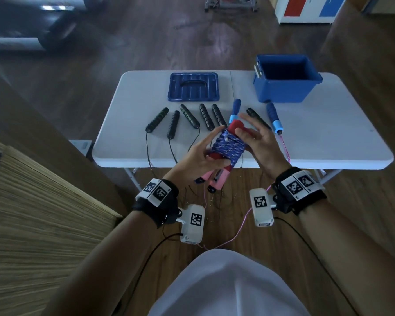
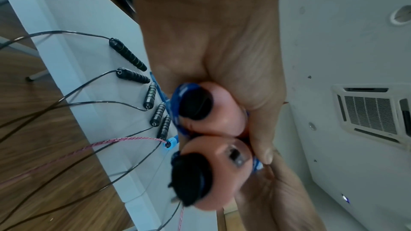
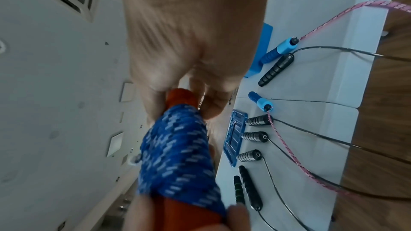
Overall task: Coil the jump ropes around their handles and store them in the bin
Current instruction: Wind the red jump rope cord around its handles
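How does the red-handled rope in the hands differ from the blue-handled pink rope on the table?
The red-handled rope has its blue cord coiled tight around both handles; the blue-handled rope has its pink cord loose, trailing off the table edge. The first is held above the table by the left hand and right hand; the second lies untouched, handles apart. Neither is in the bin.

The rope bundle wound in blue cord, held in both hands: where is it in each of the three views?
Head: rope bundle at centre, between left hand and right hand, over the table's near edge.
Left wrist: lower centre, its pink, black-capped handle ends toward the camera.
Right wrist: lower centre, red tip above the cord.
Shared landmark: the blue lid; nearly hidden in the left wrist view.
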